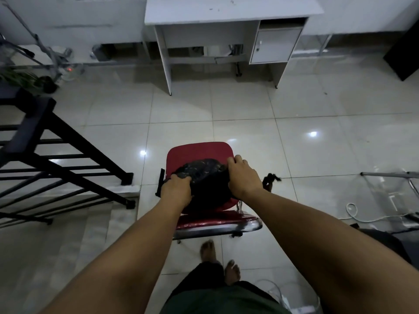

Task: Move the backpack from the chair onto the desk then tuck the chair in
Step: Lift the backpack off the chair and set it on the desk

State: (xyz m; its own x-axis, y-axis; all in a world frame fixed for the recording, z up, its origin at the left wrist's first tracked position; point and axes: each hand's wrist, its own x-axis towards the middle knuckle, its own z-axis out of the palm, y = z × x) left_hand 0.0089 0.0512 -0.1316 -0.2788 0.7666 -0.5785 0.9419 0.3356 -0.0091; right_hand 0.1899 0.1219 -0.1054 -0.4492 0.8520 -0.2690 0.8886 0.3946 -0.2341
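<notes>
A dark backpack with a patterned top lies on the seat of a red chair with a chrome frame, just in front of me. My left hand grips the backpack's left side. My right hand is closed over its right side, fingers curled on the top edge. A black strap hangs off to the right of the chair. The white desk, with a small cabinet under its right end, stands across the tiled floor at the top of the view.
A black metal railing runs along the left beside steps going down. A white cable and a clear-plastic, metal-legged piece lie on the floor at right. Open tiled floor separates chair and desk. My bare feet stand behind the chair.
</notes>
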